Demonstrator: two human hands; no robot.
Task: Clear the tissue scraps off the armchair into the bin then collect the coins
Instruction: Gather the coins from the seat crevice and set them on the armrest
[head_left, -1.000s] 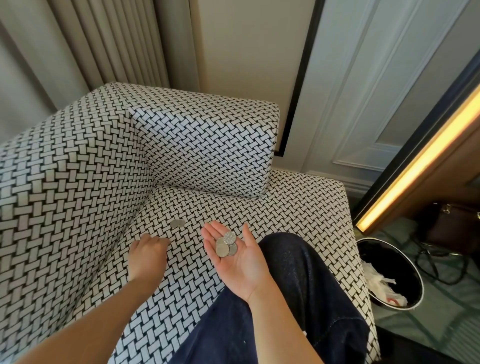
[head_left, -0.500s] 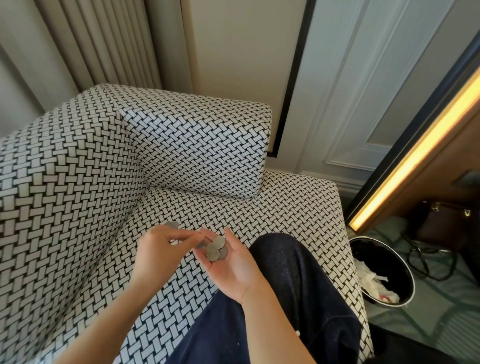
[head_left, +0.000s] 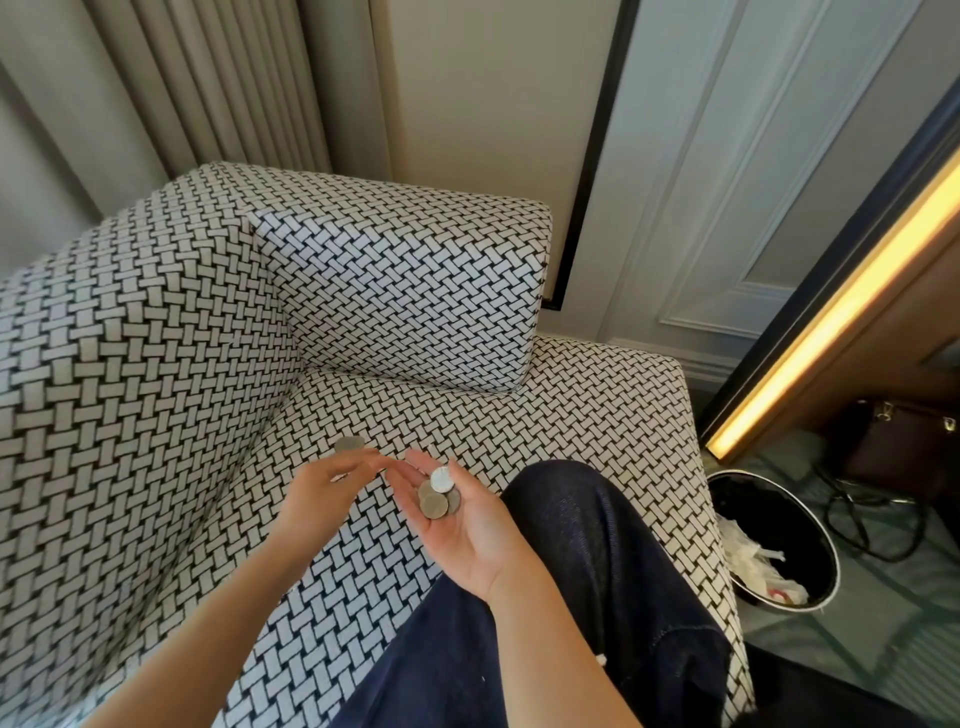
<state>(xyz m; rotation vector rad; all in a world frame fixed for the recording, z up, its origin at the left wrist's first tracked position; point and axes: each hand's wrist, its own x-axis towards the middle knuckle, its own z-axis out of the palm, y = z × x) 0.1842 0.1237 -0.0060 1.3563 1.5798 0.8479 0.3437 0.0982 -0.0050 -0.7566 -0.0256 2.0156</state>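
Observation:
My right hand (head_left: 467, 525) lies palm up over the armchair seat (head_left: 587, 415), fingers relaxed, with several silver coins (head_left: 438, 496) resting in the palm. The fingertips of my left hand (head_left: 324, 488) reach toward the right palm and almost touch it; I see nothing between them. One more coin (head_left: 349, 444) lies flat on the seat just beyond the left hand. A black bin (head_left: 821, 525) on the floor to the right of the chair holds white tissue scraps (head_left: 758, 566). No tissue shows on the chair.
The black-and-white woven armchair has a tall backrest (head_left: 130, 364) on the left and a block cushion (head_left: 415, 291) behind. My leg in dark trousers (head_left: 582, 597) rests on the seat. A brown bag (head_left: 904, 447) and cables (head_left: 872, 525) lie on the floor past the bin.
My left hand left the seat surface and came across to my right palm. The pile of coins in the palm looks larger. The camera view shifted slightly.

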